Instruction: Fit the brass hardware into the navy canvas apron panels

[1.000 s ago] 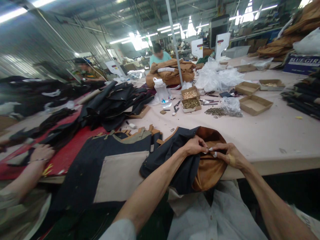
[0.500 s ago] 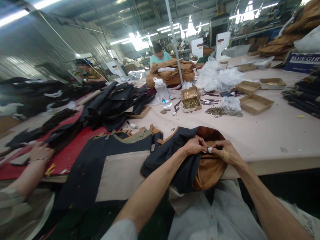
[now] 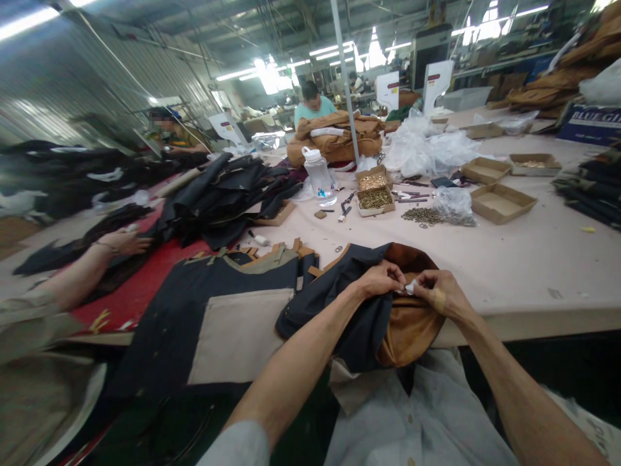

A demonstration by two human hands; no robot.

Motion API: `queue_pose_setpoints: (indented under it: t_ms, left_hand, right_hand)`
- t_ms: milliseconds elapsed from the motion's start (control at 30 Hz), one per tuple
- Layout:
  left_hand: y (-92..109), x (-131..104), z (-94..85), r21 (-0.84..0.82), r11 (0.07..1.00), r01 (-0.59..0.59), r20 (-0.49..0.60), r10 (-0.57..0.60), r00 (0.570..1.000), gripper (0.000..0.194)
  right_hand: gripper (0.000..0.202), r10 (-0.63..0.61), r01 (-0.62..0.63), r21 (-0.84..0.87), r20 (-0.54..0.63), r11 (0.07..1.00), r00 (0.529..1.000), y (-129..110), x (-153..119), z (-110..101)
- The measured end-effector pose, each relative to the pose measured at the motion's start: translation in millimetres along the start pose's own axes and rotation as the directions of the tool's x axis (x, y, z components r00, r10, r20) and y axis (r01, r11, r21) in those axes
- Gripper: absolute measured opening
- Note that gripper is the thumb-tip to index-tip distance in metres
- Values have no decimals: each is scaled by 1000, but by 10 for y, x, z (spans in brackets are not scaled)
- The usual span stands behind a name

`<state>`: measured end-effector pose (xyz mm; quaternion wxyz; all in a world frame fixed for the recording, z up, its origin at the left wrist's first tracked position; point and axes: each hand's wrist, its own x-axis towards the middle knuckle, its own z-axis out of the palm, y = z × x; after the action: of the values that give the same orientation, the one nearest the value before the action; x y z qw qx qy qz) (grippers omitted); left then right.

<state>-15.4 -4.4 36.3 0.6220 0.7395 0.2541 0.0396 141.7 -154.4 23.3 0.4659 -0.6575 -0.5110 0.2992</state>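
Observation:
A dark navy garment (image 3: 334, 291) with a brown lining (image 3: 407, 336) lies bunched at the table's front edge, its lining turned outward. My left hand (image 3: 385, 278) is closed in a pinch on the garment near the lining. Close to it, my right hand (image 3: 439, 291) pinches a small white tag (image 3: 411, 287); the fingertips nearly meet there. Exactly what lies between the left fingers is hidden. To the left, another navy garment with a beige pocket panel (image 3: 242, 336) is spread flat, partly over the table edge.
Small boxes of brass-coloured fittings (image 3: 376, 200), a pile of loose metal pieces (image 3: 420, 215) and a water bottle (image 3: 319, 178) stand behind. Empty cardboard trays (image 3: 503, 204) sit at right. Dark fabric (image 3: 218, 200) is heaped at left, where a co-worker's hand (image 3: 123, 241) reaches over red cloth.
The co-worker's arm at left has moved forward and right, toward the dark fabric. My hands stay at nearly the same spot on the garment; the view has shifted slightly.

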Motion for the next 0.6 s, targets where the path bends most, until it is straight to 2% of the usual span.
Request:
queue_pose_setpoints:
  t_ms: [100,167,267,367,467,600]
  left_hand:
    - [-8,16,6,-62,998,-14,-6,13,1000,25]
    - [11,12,30,-72,997,-9,-36,7,999,23]
    - [56,-7,83,-69,996,53,-130,-62,990,18]
    - [86,-29,110,-41,989,145,-233,-151,961,16]
    - [98,-44,89,77,976,202,-323,-167,931,18]
    - [132,-53,59,156,953,261,-369,-189,910,16]
  right_hand:
    - [26,-13,14,64,-18,998,1000,43,0,22]
    - [27,-45,46,34,-24,998,999,61,-2,30]
    - [28,-127,126,-86,-11,988,992,79,-4,36]
    - [26,-140,131,-242,-21,961,990,89,2,58]
    - [24,-134,110,-376,-38,920,990,63,-6,94]
    - [27,-238,202,-456,-22,867,971,-23,-59,130]
